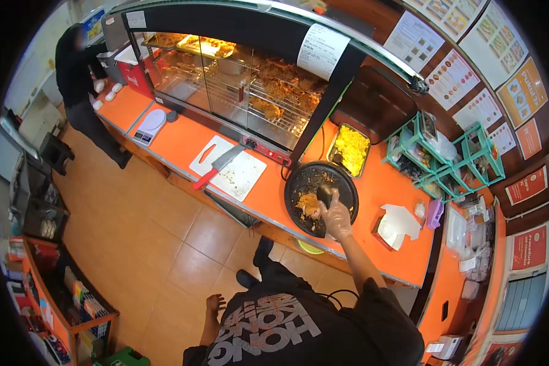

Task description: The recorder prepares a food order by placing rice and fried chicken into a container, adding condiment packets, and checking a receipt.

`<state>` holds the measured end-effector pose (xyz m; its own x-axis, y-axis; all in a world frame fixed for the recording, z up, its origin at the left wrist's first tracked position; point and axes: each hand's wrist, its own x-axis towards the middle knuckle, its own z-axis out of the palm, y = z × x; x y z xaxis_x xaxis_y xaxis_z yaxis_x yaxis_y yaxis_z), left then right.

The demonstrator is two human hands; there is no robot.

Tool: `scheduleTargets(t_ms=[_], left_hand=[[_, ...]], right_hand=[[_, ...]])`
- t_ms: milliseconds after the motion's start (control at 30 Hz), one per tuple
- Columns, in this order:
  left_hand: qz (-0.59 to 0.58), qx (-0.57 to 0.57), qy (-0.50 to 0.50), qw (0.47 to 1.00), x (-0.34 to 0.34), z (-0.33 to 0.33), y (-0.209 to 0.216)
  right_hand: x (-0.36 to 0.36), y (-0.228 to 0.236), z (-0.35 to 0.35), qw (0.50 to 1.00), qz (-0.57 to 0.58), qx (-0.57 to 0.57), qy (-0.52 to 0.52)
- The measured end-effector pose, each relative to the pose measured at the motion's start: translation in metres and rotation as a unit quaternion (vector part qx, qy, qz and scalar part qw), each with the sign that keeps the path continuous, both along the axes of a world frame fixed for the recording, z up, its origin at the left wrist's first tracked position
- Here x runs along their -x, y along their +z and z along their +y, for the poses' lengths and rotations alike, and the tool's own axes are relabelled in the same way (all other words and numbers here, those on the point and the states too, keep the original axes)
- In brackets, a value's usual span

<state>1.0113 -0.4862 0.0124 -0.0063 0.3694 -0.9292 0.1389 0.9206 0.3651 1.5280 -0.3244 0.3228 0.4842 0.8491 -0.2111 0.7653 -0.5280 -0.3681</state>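
Observation:
My right hand (337,218), in a clear plastic glove, grips a dark stone pestle (324,194) over a wide black mortar (291,186) on the orange counter. Beside the pestle, in the bowl, lies a piece of fried chicken (308,206) with golden crumbs around it. My left hand (215,302) hangs low by my side, bare, its fingers apart and nothing in it. To the right of the mortar stands an opened paper food box (396,227) with white flaps. Behind it sits a metal tray of yellow rice (352,149).
A red-handled cleaver (216,169) lies across a white cutting board (241,181). A lit glass display case (226,91) holds fried chicken. Farther left are a kitchen scale (150,125) and a person in black (79,85). Green racks (439,155) stand at the right.

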Motion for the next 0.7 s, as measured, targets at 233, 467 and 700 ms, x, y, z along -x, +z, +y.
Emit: scheduleTargets(t_ms=[233, 467, 700], left_hand=[[-0.033, 0.014, -0.075, 0.997, 0.01, 0.014, -0.017], [-0.046, -0.061, -0.011, 0.997, -0.005, 0.041, 0.028], [-0.103, -0.046, 0.031, 0.993, 0.034, 0.023, -0.003]], right_hand=[[-0.081, -0.046, 0.026, 0.994, 0.019, -0.013, 0.109], [-0.111, -0.08, 0.022, 0.998, -0.049, 0.039, -0.009], [-0.057, -0.038, 0.017, 0.944, -0.233, -0.23, 0.046]])
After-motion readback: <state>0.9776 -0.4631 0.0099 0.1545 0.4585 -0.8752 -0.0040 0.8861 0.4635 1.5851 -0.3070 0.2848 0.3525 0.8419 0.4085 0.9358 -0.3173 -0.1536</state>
